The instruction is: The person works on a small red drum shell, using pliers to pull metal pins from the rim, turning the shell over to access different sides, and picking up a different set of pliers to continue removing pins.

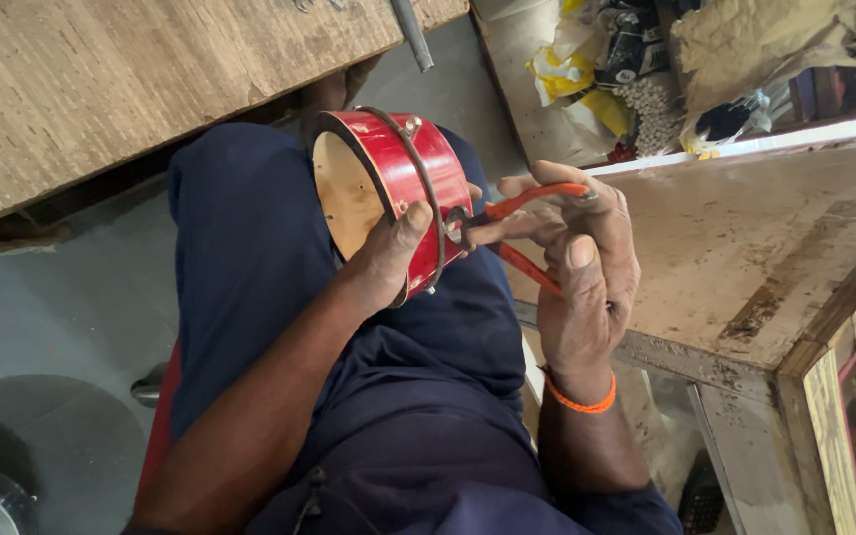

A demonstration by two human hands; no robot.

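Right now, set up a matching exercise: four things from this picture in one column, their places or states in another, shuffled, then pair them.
Things:
1. small red drum
2. orange-handled pliers
3. orange cord
4. wooden board

Places or states:
A. around the right wrist
B. gripped in the right hand
C. upper left, beyond the knee
D. steadied on the lap by the left hand

Pairs: 1-D, 2-B, 3-A, 4-C

The left hand (pixel 388 253) reaches up from the near left, forearm bare, fingers curled, thumb pressed flat. The right hand (pixel 582 272) sits to its right, wrist bent, its grip closed, seemingly tight, fingers pointing left.
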